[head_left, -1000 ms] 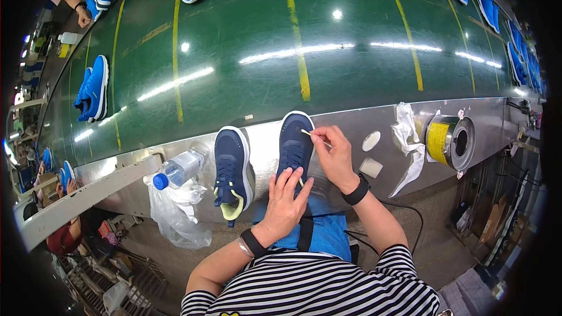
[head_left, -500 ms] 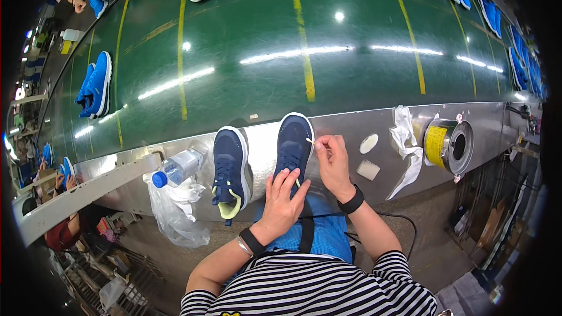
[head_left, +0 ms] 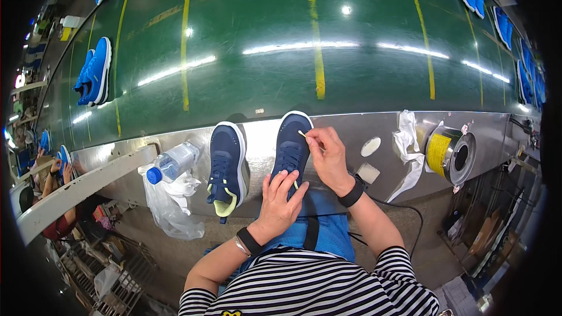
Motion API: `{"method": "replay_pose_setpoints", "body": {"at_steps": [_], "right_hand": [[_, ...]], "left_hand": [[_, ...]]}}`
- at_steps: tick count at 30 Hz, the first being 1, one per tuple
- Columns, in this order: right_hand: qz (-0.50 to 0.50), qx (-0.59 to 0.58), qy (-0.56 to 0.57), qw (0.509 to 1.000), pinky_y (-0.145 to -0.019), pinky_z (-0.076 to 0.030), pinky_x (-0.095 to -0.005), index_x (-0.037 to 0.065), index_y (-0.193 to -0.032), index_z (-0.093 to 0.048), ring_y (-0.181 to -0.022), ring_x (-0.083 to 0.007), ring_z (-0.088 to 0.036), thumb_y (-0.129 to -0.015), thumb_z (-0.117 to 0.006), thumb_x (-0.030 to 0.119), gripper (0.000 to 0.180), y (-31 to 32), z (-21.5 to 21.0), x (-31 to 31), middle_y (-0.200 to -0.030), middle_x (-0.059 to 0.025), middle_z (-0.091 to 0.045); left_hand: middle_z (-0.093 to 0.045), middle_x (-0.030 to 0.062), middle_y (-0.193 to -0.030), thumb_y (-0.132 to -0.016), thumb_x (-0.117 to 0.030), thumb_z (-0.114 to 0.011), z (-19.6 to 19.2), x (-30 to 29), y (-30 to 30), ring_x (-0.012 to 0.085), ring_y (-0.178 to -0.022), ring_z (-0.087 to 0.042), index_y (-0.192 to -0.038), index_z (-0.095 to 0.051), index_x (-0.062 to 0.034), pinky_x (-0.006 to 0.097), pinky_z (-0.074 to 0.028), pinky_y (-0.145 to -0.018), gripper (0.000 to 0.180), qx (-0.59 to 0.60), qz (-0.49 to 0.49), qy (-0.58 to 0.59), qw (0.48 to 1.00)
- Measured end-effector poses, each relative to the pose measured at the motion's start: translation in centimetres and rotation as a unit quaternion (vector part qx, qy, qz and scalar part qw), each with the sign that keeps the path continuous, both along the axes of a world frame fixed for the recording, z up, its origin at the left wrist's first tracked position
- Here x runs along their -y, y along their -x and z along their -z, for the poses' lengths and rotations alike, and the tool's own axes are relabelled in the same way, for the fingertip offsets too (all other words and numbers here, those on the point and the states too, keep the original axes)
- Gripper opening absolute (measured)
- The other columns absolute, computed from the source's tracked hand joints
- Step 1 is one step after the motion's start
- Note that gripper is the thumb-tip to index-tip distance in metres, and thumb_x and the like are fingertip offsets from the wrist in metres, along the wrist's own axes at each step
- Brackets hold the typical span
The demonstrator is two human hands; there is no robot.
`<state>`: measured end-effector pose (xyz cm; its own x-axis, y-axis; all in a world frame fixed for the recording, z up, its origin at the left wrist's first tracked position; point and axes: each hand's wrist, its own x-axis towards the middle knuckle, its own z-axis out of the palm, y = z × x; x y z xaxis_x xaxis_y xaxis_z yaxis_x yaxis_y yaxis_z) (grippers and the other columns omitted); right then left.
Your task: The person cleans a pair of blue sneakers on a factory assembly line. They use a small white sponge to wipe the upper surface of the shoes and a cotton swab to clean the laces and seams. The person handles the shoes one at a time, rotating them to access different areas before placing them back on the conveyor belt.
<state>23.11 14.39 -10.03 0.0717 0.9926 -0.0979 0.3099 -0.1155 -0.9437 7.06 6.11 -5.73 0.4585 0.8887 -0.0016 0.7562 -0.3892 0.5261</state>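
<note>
One tin (head_left: 452,158) is yellow-labelled — right hand (head_left: 329,157) pinching a swab (head_left: 301,133), left hand (head_left: 278,208) splayed over a navy shoe (head_left: 289,145).

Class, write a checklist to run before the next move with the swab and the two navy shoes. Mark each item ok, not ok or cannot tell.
1. Swab gripped: ok, pinched in the right hand.
2. Right shoe under the left hand: ok, the hand lies over its rear part.
3. Swab tip touching the right shoe: cannot tell; it shows at the toe area, but contact is unclear.
4. Swab tip wet: cannot tell, too small.
5. Left shoe held by a hand: not ok, neither hand is on it.
6. Bottle capped: ok, blue cap on.
</note>
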Motion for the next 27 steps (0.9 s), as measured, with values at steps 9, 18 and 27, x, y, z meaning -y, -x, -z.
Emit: {"method": "replay_pose_setpoints", "body": {"at_steps": [9, 18, 27], "right_hand": [[0.011, -0.004, 0.008, 1.000, -0.059, -0.048, -0.0264, 0.001, -0.093, -0.065, -0.066, -0.0135, -0.059, -0.086, -0.066, 0.001, 0.007, 0.0, -0.3, -0.2, -0.083, -0.0070, -0.057], [0.032, -0.011, 0.014, 0.999, -0.057, -0.046, -0.0245, 0.002, -0.088, -0.066, -0.064, -0.0110, -0.057, -0.082, -0.068, -0.001, 0.007, 0.2, -0.5, -0.5, -0.081, -0.0043, -0.055], [0.032, -0.009, 0.022, 0.999, -0.058, -0.046, -0.0236, 0.002, -0.088, -0.066, -0.064, -0.0100, -0.055, -0.081, -0.070, -0.001, 0.008, 0.2, -0.8, -0.7, -0.081, -0.0037, -0.054]], "left_hand": [[-0.044, 0.0114, -0.137, -0.073, -0.009, -0.070, 0.0, -0.1, 0.1, 0.0309, -0.130, -0.036, -0.117, -0.065, -0.0132, 0.056, -0.028, -0.107, 0.044, -0.002, 0.003, 0.003, 1.000], [-0.043, 0.0144, -0.135, -0.070, -0.007, -0.071, 0.0, -0.3, 0.1, 0.0364, -0.126, -0.036, -0.115, -0.065, -0.0126, 0.056, -0.030, -0.103, 0.046, -0.007, 0.020, -0.014, 1.000], [-0.043, 0.0143, -0.135, -0.070, -0.007, -0.071, 0.0, -0.3, 0.1, 0.0362, -0.126, -0.037, -0.115, -0.065, -0.0127, 0.056, -0.030, -0.103, 0.046, -0.005, 0.020, -0.013, 1.000]]}}
